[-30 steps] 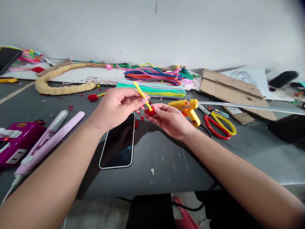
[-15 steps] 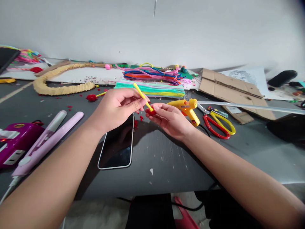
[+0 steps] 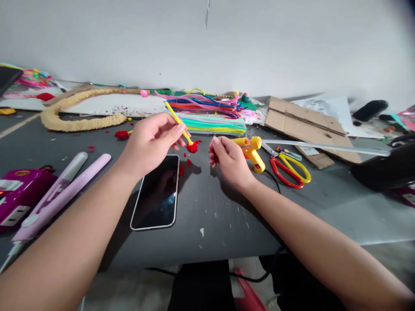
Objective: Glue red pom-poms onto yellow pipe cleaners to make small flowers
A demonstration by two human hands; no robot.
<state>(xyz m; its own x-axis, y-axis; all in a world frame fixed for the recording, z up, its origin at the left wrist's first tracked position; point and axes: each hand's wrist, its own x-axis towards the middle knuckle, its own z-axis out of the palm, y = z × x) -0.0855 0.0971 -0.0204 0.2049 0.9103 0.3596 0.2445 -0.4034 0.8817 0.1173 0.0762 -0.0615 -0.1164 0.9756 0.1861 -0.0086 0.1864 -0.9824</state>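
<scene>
1. Left hand (image 3: 155, 140) pinches the yellow stem (image 3: 174, 116) above the desk (image 3: 227, 242), keeping the red fuzzy flower head (image 3: 192, 147) untouched at its lower end.
2. Right hand (image 3: 230, 162), apart, curls; cannot tell whether fingertips meet or hold anything.
3. Hot-glue gun (image 3: 253, 152) lies beside it, presumably for reach.

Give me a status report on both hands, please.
Left hand: gripping stem, bloom at lower end.
Right hand: curled, apart from bloom, contents unclear.
Phone lies near left hand.

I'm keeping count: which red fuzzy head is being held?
The red fuzzy head on the slanted yellow stick in the left hand; the others lie farther left, unheld.
</scene>
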